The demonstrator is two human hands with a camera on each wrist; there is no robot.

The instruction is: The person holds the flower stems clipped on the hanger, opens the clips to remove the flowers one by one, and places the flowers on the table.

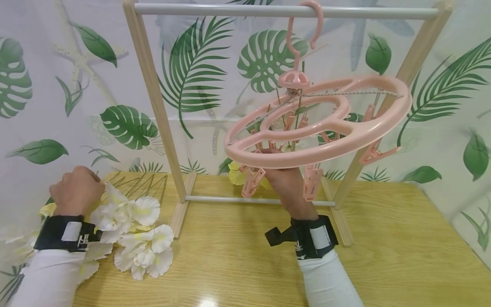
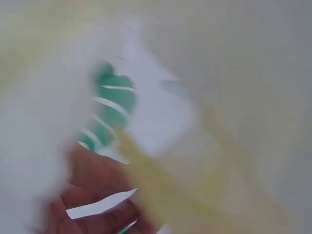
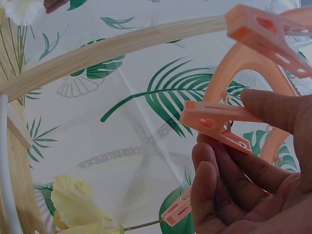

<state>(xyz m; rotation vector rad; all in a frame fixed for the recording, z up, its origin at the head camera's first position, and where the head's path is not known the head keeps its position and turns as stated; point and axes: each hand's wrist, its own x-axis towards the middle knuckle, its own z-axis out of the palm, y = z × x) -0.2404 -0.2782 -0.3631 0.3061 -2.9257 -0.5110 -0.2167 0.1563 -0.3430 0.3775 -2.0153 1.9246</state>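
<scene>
Under a pink oval clip hanger [image 1: 291, 160], my right hand [image 1: 285, 187] pinches a pink clothes peg [image 3: 200, 117] between thumb and fingers. In the right wrist view, the thumb [image 3: 273, 109] lies on one arm of the peg and fingertips on the other. At the far left, my left hand [image 1: 78, 189] is beside white artificial flowers [image 1: 143, 251], its fingers bent. Blurred petals [image 2: 253, 97] cover much of the left wrist view, and I cannot tell whether this hand holds a stem.
The hanger's hook [image 1: 316, 21] hangs on the top bar [image 1: 215, 10] of a wooden rack. Other pegs [image 1: 312, 183] dangle from it. A yellow flower [image 3: 78, 207] hangs by its stem from one peg [image 3: 176, 208]. Flower stems [image 1: 147, 183] lie on the wooden table [image 1: 230, 256].
</scene>
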